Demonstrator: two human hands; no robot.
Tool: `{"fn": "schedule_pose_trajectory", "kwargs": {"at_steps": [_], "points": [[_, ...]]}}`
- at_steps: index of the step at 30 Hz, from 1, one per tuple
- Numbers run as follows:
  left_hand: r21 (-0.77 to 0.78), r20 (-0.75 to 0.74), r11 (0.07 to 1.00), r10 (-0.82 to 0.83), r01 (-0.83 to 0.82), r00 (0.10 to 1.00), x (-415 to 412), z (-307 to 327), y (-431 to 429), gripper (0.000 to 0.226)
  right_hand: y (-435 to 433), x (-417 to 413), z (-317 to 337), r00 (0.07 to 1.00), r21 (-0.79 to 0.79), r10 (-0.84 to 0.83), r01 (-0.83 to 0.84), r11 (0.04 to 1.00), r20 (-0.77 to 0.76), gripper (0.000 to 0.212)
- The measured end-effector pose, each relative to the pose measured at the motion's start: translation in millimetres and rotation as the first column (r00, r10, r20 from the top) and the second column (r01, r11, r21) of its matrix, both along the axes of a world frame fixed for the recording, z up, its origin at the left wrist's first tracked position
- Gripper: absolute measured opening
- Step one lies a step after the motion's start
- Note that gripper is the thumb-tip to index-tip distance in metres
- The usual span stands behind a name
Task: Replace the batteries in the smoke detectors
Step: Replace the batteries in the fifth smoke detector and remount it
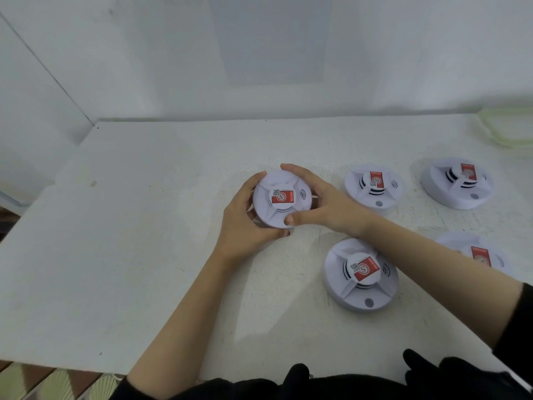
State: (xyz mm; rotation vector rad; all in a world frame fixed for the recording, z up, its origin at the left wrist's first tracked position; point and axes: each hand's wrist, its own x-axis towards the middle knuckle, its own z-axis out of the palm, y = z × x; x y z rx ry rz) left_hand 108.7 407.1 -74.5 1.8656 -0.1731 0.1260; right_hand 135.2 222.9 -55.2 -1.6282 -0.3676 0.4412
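Nearest the body, on the white table (121, 255), one spare smoke detector (361, 275) lies face up just under the right forearm. Beyond it, at mid-table, both hands clasp the held detector (281, 199): the left hand (245, 223) cups its left and near rim, the right hand (323, 202) wraps the far and right rim, thumb on the near edge. Round and flat, it has no long axis; any opening twist would likely turn about its centre. Its white face carries a red label. Farther right sit three more detectors (373, 186).
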Motion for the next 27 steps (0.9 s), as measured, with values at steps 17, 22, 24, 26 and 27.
{"fn": "schedule_pose_trajectory", "kwargs": {"at_steps": [17,22,24,26,27], "points": [[0.011,0.021,1.000,-0.007,0.007,1.000,0.7,0.3,0.4,0.094,-0.4,1.4,-1.0,1.000,-0.003,0.004,-0.004,1.000,0.003,0.086],[0.025,0.022,1.000,-0.011,0.010,1.000,1.6,-0.1,1.2,0.093,-3.2,2.0,1.1,0.999,-0.007,0.026,-0.026,1.000,-0.020,0.078],[0.002,0.007,1.000,-0.010,0.010,1.000,0.9,-0.4,2.3,0.093,-5.2,2.2,2.3,0.998,0.021,0.033,-0.031,0.999,-0.061,0.069],[-0.004,0.001,1.000,-0.013,0.013,1.000,0.8,-0.8,3.1,0.094,-6.6,3.0,2.7,0.996,0.029,0.032,-0.030,0.999,-0.083,0.064],[-0.008,-0.003,1.000,-0.014,0.014,1.000,0.8,-0.8,3.3,0.094,-7.0,3.3,2.5,0.996,0.027,0.032,-0.029,0.999,-0.086,0.063]]}}
